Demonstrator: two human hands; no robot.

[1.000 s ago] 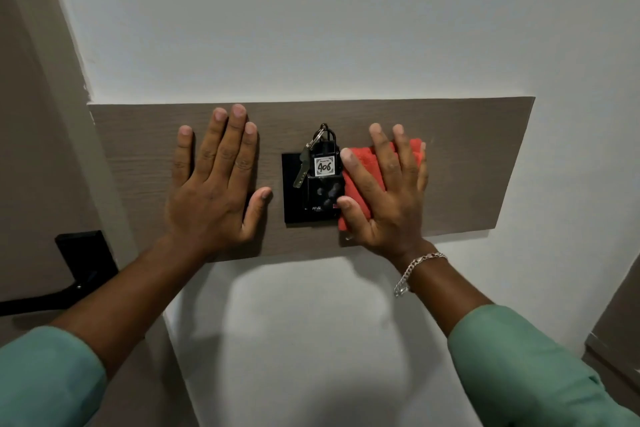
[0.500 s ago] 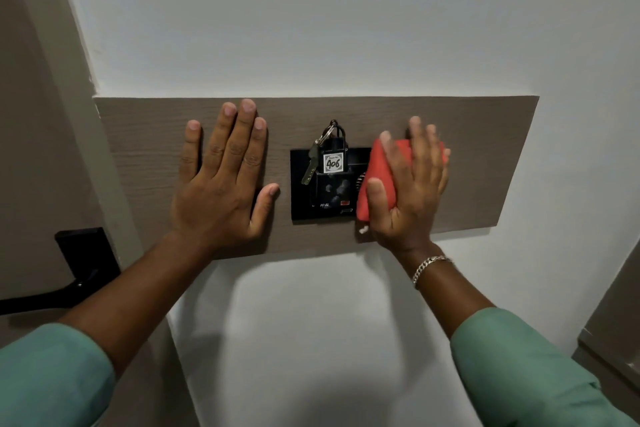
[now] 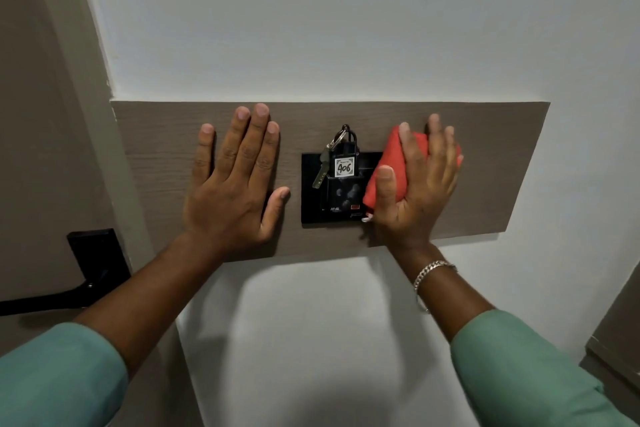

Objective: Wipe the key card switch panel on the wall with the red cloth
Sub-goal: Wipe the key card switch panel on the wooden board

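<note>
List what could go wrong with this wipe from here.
The red cloth in the right hand sits beside the dangling key and 406 tag; a leftward stroke may snag them or pull the fob from the switch panel. Most of the panel looks unwiped.

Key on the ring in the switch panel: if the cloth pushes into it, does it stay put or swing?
Probably swings: the key hangs tilted from a ring at the tag's top, loose below. Likely light and stiff, so the red cloth in the right hand would knock it aside, not bend it.
</note>
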